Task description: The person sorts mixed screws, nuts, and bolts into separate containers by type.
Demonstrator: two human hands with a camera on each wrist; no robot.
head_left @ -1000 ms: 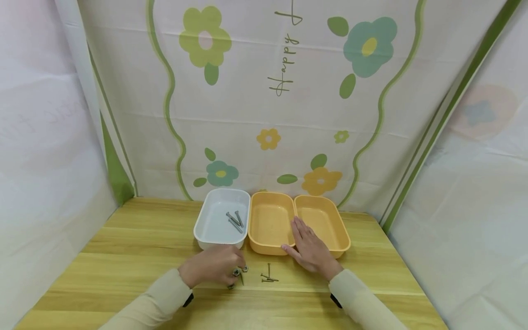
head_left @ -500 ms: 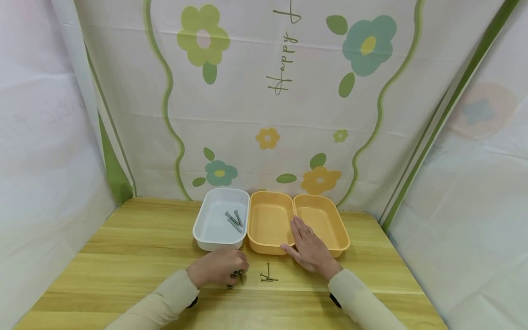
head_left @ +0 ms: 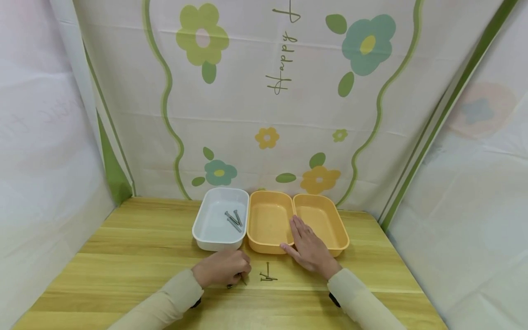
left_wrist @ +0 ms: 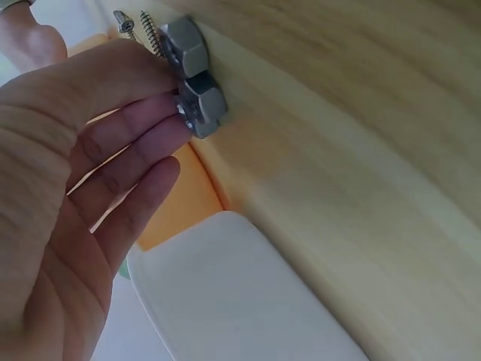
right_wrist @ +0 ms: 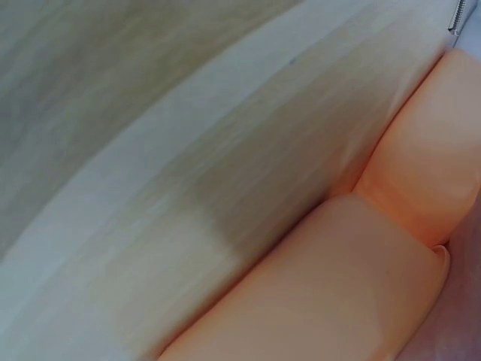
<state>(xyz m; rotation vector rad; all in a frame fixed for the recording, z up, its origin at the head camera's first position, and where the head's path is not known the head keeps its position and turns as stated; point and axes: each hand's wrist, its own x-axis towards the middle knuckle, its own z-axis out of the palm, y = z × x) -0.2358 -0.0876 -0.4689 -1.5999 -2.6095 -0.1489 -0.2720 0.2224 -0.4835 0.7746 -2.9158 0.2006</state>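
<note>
My left hand (head_left: 222,267) is low over the table in front of the white tray (head_left: 204,244). In the left wrist view, its thumb and fingers close around a steel hex nut (left_wrist: 204,101). A second hex nut (left_wrist: 189,47) sits against the first, beside the thumb tip. One thin screw (head_left: 244,279) sticks out below the fingers in the head view. My right hand (head_left: 312,250) lies with straight fingers over the shared edge of the two orange trays, the middle tray (head_left: 270,248) and the right tray (head_left: 336,224).
Several thin screws (head_left: 268,277) lie in a small pile on the wooden table (head_left: 288,307), between the hands. Inside the white tray are several larger bolts (head_left: 234,221). A floral cloth wall (head_left: 268,105) rises right behind the trays, with cloth panels at both sides.
My left hand has shifted slightly to the right and closed over the nuts, which now barely show in the head view. The thin screw beneath it has turned a little. My right hand stays put.
</note>
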